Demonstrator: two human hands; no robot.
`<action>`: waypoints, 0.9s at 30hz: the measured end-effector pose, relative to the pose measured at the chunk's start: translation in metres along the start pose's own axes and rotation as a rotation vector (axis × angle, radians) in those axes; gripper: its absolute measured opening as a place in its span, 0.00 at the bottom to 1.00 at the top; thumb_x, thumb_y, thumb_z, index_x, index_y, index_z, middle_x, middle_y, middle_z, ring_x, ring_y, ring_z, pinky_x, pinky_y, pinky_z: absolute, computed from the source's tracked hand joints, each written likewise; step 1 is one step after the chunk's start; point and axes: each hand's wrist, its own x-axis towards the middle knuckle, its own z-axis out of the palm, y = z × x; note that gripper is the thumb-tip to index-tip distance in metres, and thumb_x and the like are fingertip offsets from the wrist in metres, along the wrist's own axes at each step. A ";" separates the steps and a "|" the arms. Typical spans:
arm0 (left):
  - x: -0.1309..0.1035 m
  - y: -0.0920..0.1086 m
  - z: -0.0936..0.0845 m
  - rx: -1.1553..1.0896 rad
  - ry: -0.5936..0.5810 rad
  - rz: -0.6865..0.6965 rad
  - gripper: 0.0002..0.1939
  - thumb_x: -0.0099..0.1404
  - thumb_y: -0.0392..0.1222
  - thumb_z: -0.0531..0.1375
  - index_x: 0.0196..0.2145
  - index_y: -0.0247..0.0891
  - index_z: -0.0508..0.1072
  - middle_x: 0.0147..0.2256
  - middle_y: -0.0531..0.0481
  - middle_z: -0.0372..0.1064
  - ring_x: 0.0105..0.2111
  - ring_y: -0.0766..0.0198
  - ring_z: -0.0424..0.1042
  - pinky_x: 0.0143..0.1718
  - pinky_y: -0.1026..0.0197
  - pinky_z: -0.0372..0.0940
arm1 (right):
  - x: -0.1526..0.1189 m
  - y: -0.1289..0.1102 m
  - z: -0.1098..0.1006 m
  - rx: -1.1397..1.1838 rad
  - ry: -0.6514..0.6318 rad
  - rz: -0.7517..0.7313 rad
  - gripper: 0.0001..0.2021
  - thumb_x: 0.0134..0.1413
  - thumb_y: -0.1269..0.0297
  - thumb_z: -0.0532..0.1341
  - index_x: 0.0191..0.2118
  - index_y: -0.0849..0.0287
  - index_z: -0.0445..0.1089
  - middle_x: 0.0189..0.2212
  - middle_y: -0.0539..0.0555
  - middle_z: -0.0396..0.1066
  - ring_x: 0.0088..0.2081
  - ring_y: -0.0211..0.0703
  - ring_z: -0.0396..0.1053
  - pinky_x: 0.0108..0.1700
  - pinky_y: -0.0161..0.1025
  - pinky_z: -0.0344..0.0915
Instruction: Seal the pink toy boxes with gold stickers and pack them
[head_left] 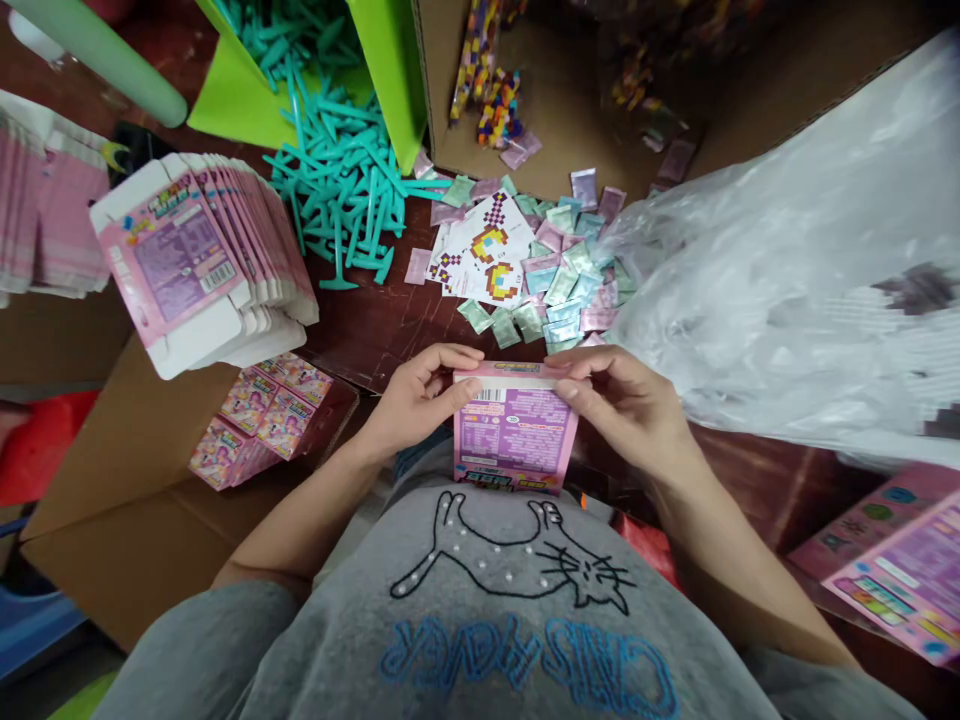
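Observation:
A pink and purple printed carton (514, 435) stands upright against the front of my shirt, its printed panel with a barcode facing up toward me. My left hand (424, 395) grips the carton's upper left corner, thumb on the near face and fingers on the far edge. At the upper right corner, my right hand (626, 400) pinches it the same way. Just beyond the carton lie many small pastel sachets (562, 285) and a few white cards (491, 250) with pixel patterns. What is inside the carton is hidden.
Turquoise plastic hammer-shaped tools (345, 180) spill from a green container (390, 80). Flattened pink cartons (202, 260) are stacked at left, above a cardboard box (112, 500) with filled packs (262, 415). A plastic bag (787, 250) bulges at right, near another carton (892, 570).

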 end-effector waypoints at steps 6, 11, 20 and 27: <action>0.005 0.015 0.005 0.018 0.039 -0.092 0.12 0.69 0.48 0.73 0.41 0.38 0.79 0.43 0.47 0.81 0.41 0.63 0.78 0.43 0.63 0.72 | 0.003 -0.002 0.003 0.004 0.053 0.056 0.07 0.67 0.55 0.71 0.43 0.50 0.78 0.41 0.50 0.81 0.39 0.42 0.78 0.41 0.43 0.76; 0.001 0.006 0.000 -0.041 0.024 -0.050 0.19 0.65 0.46 0.76 0.50 0.42 0.79 0.49 0.46 0.82 0.47 0.60 0.80 0.48 0.61 0.74 | -0.008 0.005 -0.012 -0.010 -0.036 -0.013 0.11 0.70 0.59 0.69 0.55 0.44 0.79 0.53 0.50 0.82 0.50 0.45 0.81 0.50 0.47 0.80; 0.021 0.006 0.001 -0.060 -0.058 -0.019 0.10 0.68 0.48 0.74 0.39 0.41 0.81 0.43 0.48 0.84 0.43 0.63 0.81 0.46 0.62 0.74 | -0.025 0.003 -0.018 -0.081 -0.008 -0.142 0.16 0.70 0.64 0.68 0.60 0.42 0.77 0.58 0.52 0.79 0.58 0.47 0.78 0.57 0.51 0.79; 0.007 -0.007 0.004 0.154 -0.111 0.256 0.16 0.67 0.42 0.75 0.51 0.43 0.80 0.54 0.44 0.82 0.54 0.56 0.82 0.55 0.54 0.76 | -0.032 0.013 -0.015 -0.039 0.040 -0.164 0.09 0.71 0.64 0.68 0.53 0.46 0.79 0.58 0.53 0.79 0.59 0.47 0.77 0.63 0.53 0.75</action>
